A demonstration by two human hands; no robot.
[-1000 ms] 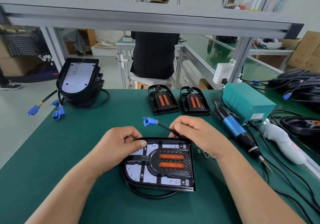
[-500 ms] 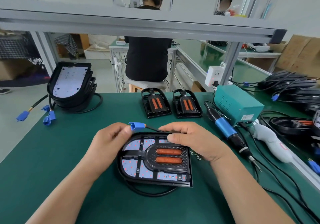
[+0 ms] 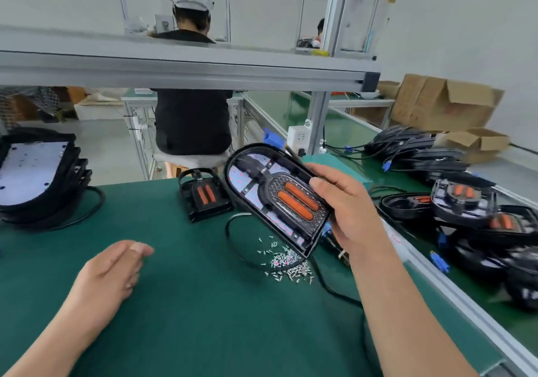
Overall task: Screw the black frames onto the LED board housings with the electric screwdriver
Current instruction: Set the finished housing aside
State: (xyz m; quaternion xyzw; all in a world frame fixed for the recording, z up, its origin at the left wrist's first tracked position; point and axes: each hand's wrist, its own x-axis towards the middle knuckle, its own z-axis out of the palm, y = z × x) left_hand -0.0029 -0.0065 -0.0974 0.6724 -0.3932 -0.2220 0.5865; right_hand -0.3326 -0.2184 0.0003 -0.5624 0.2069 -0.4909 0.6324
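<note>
The right hand (image 3: pixel 349 210) now carries the flat black LED board housing (image 3: pixel 247 172) off the green-matted bench (image 3: pixel 189 304), in the middle right of the frame. Half a second ago the housing lay flat on the mat with both hands on it. It is tilted steeply, rounded end up. The grip is closed round its right edge, thumb on the face and fingers behind.

The black plastic frame with two orange strips (image 3: pixel 295 202) sits in the housing. I cannot tell whether any screws hold it. A blue plug (image 3: pixel 272 139) stands above the top end, and the black cable (image 3: pixel 233 239) loops down to the mat.

The left hand (image 3: pixel 107 277) has let go and lies at the lower left of the mat, its grip slack and empty.

Lifting the housing has uncovered a loose heap of small silver screws (image 3: pixel 286 263) just below its lower corner.

A second black frame (image 3: pixel 205 199) waits behind, at the centre. A stack of bare housings (image 3: pixel 32 172) lies at the left edge, and a pile of black units with cables (image 3: pixel 480 216) lies at the right.

The electric screwdriver is mostly hidden behind the housing and wrist. The lift probably means this unit is being moved towards the pile on the right, or repositioned so the screws can be reached.
</note>
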